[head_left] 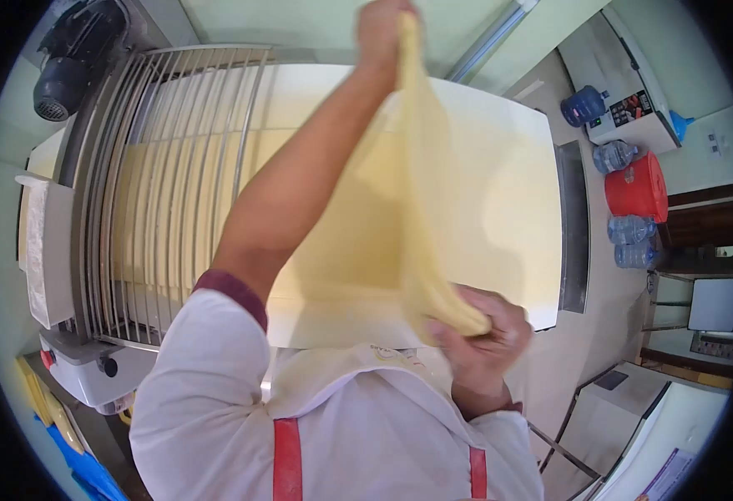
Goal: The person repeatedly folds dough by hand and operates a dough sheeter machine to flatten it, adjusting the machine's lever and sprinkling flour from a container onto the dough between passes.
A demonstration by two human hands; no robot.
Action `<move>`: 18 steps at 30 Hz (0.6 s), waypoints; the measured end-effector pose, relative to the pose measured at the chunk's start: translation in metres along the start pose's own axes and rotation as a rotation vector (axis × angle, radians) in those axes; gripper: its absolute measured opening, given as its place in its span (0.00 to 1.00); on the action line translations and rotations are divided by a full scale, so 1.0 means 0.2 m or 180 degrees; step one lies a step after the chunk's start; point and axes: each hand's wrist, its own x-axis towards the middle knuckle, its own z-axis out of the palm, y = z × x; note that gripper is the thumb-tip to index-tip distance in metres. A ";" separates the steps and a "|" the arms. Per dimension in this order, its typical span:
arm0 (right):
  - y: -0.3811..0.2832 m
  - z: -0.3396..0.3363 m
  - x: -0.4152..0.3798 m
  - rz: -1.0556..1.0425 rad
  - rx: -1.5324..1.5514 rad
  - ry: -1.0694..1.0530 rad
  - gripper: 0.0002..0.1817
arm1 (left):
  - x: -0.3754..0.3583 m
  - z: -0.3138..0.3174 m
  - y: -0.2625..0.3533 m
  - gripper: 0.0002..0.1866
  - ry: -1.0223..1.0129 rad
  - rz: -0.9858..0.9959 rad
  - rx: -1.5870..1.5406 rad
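A wide, pale yellow sheet of dough is raised in a fold above a white belt. My left hand, at the far side near the top edge of the view, is closed on one end of the fold; motion smears it a little. On the near side, close to my body, my right hand grips the other end, thumb and fingers pressed round the dough. The rest of the sheet lies flat to the left, running under a metal bar guard.
A dark motor sits at the machine's upper left, with a white grey-topped housing below. To the right stand a red bucket, several water bottles and a white cabinet on the floor.
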 end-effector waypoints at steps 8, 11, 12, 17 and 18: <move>0.07 0.71 0.16 -0.0270 0.0077 -0.1839 0.24 | -0.22 -0.93 0.63 0.16 0.0219 0.0207 0.1483; 0.46 0.83 0.10 -0.0416 -0.0523 -0.1820 0.27 | -0.57 -1.10 1.00 0.22 0.1153 0.0501 0.2290; 0.60 0.81 0.08 -0.0406 -0.0856 -0.1659 0.27 | -0.72 -1.20 1.12 0.22 0.1385 0.0702 0.2417; 0.93 0.55 -0.06 -0.0064 -0.2855 -0.1543 0.36 | -1.68 -1.25 1.65 0.20 0.2566 0.1515 0.3209; 0.95 0.49 -0.08 0.0038 -0.3033 -0.1538 0.37 | -1.86 -1.30 1.78 0.20 0.2686 0.1642 0.3799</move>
